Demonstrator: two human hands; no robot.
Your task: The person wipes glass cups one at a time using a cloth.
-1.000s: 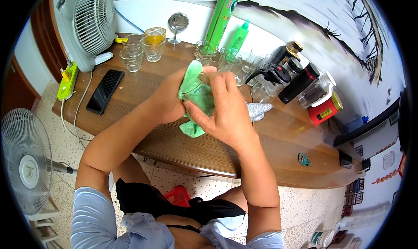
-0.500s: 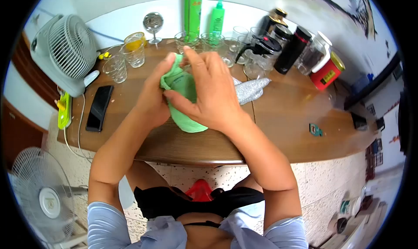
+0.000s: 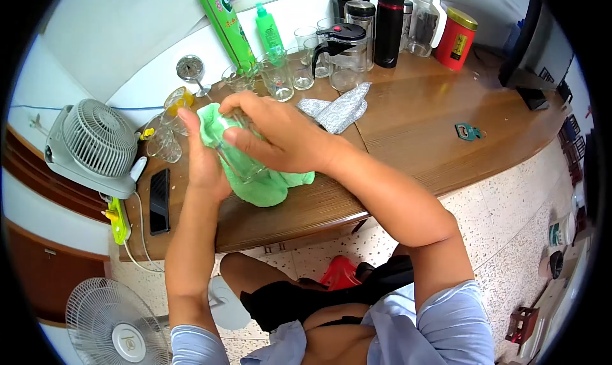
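A clear drinking glass [image 3: 243,160] is tilted between my hands above the desk, partly wrapped in a light green cloth [image 3: 266,191]. My left hand [image 3: 207,164] cups the cloth against the glass from the left, thumb pointing up. From the right, my right hand [image 3: 280,132] curls its fingers over the rim and presses its thumb on the glass side. The cloth's lower end hangs below both hands. A folded silvery-grey cloth [image 3: 341,110] lies on the desk just beyond my right wrist.
Several glasses [image 3: 278,81] and a glass teapot [image 3: 348,62] stand at the back, near a black flask [image 3: 388,30] and a red tin [image 3: 456,40]. Leftward are more glasses [image 3: 164,145], a phone [image 3: 160,201] and a fan [image 3: 95,148]. A teal bottle opener [image 3: 467,131] lies right.
My view has shifted and tilted, so the desk appears rotated. The glass now shows between my hands, and my right fingers have moved over its rim.
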